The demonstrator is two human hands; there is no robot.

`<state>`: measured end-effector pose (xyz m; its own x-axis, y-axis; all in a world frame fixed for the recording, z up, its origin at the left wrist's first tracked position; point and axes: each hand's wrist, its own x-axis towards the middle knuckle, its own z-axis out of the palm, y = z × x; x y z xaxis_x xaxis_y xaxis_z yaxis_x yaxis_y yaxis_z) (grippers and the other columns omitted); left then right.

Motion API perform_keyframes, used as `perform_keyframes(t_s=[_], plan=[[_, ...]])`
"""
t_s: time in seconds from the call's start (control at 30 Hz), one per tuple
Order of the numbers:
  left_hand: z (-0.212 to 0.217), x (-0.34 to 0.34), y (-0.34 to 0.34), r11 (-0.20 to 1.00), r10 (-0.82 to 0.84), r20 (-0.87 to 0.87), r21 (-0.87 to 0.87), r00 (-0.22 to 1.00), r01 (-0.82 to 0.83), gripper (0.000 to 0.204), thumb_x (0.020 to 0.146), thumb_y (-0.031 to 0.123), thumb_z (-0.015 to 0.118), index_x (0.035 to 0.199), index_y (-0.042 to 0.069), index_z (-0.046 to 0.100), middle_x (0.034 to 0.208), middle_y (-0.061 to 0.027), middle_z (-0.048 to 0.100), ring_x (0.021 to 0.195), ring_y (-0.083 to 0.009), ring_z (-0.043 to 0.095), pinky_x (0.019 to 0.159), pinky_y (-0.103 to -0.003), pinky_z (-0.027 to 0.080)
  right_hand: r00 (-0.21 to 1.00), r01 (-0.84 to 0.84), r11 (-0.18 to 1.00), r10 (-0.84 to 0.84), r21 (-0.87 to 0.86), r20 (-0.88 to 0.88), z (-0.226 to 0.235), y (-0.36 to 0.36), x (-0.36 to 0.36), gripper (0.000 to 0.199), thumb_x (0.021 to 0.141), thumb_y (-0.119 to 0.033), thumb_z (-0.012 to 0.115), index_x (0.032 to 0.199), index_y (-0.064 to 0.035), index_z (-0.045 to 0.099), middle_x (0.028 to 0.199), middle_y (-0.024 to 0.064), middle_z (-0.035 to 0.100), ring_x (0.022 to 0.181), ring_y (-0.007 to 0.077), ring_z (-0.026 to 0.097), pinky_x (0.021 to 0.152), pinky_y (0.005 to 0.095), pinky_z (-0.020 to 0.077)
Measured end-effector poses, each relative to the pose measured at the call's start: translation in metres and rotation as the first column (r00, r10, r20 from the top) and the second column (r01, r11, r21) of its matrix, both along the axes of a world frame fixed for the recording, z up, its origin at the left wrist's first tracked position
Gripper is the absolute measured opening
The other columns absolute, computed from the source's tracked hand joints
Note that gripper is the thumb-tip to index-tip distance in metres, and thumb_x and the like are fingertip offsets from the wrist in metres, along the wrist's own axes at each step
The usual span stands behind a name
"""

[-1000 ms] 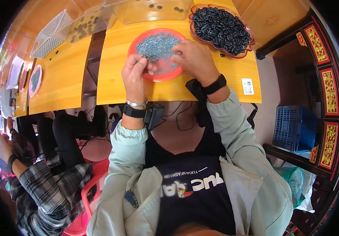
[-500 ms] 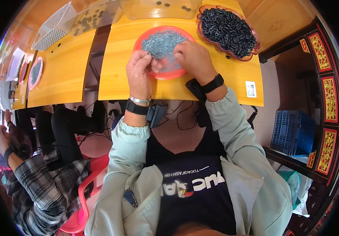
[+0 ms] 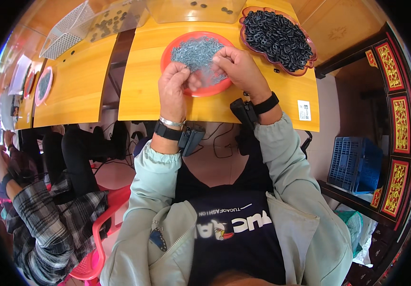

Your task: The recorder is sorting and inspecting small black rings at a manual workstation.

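Both hands work at the red plate (image 3: 209, 91) — it sits on the yellow wooden table (image 3: 141, 97), near the edge facing the person. Small silvery metal pieces (image 3: 195, 51) are heaped in its far part, thinner toward the near side.

Left hand (image 3: 173, 86) is at the plate's left near rim, thumb and index brought together, other fingers curled over the plate. Right hand (image 3: 238, 66) is over the plate's right side, back of the hand up, fingers bent toward the heap. The two hands are apart. Fingertips are small and partly blurred, so I can't tell whether either one grips a piece.

Each wrist has a black strap with a boxy black module; left also has a silvery bracelet.

Right of the plate, beyond the right hand: a scalloped reddish dish (image 3: 311, 53) piled with black parts (image 3: 277, 40). One loose black part (image 3: 276, 70) lies on the table just beside it. White label (image 3: 304, 110) at the table's right near corner.

Far side: clear bin (image 3: 191, 18) with a few dark round pieces. Left — a person in a plaid sleeve (image 3: 48, 214) on a pink chair (image 3: 101, 238). Blue crate (image 3: 346, 162) low on the right.
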<state>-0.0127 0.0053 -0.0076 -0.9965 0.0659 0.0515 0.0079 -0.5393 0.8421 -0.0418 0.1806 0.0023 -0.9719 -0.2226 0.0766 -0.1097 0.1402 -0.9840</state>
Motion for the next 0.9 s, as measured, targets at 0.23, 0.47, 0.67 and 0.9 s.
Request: perform_keyframes(t_s=[0.23,0.47,0.67,0.9], plan=[[0.002,0.001,0.0,1.0,0.011,0.006,-0.011,1.0,-0.011,0.007,0.084,0.008,0.046,0.082,0.003,0.051,0.065,-0.0054,0.056,0.056,-0.0124,0.053,0.053,-0.022,0.041,0.969,0.191,0.94,-0.134,0.282,-0.209,0.0,-0.002,0.001,0.023,0.087,-0.021,0.052,0.079,-0.0006,0.057,0.064,0.0036,0.059,0.058,0.0108,0.054,0.055,0.0255,0.0436],[0.003,0.0,-0.001,1.0,0.008,0.004,-0.018,1.0,-0.008,0.007,0.084,0.007,0.046,0.082,0.003,0.05,0.066,-0.0066,0.057,0.055,-0.0126,0.053,0.053,-0.022,0.041,0.92,0.3,0.876,-0.16,0.378,-0.358,-0.001,-0.005,0.001,0.023,0.086,-0.022,0.052,0.079,-0.0001,0.057,0.064,0.01,0.06,0.058,0.0213,0.057,0.056,0.032,0.0446],[0.005,0.001,-0.002,1.0,0.018,-0.009,-0.013,1.0,-0.018,0.008,0.084,0.007,0.045,0.08,0.003,0.05,0.065,-0.0066,0.056,0.056,-0.0132,0.053,0.052,-0.022,0.041,0.844,0.43,0.835,-0.237,0.344,-0.48,0.003,-0.008,0.007,0.02,0.084,-0.022,0.055,0.079,-0.0022,0.059,0.069,0.0113,0.061,0.063,0.0271,0.059,0.057,0.0346,0.0447],[0.004,-0.003,-0.01,0.999,0.035,0.01,-0.021,0.999,-0.035,0.008,0.085,0.01,0.045,0.083,0.003,0.048,0.069,-0.0097,0.055,0.062,-0.0195,0.056,0.058,-0.027,0.044,0.854,0.261,0.726,0.134,0.637,-0.503,-0.003,-0.013,0.014,0.011,0.072,-0.017,0.061,0.079,-0.009,0.064,0.073,0.0089,0.058,0.073,0.0279,0.057,0.063,0.0372,0.0451]])
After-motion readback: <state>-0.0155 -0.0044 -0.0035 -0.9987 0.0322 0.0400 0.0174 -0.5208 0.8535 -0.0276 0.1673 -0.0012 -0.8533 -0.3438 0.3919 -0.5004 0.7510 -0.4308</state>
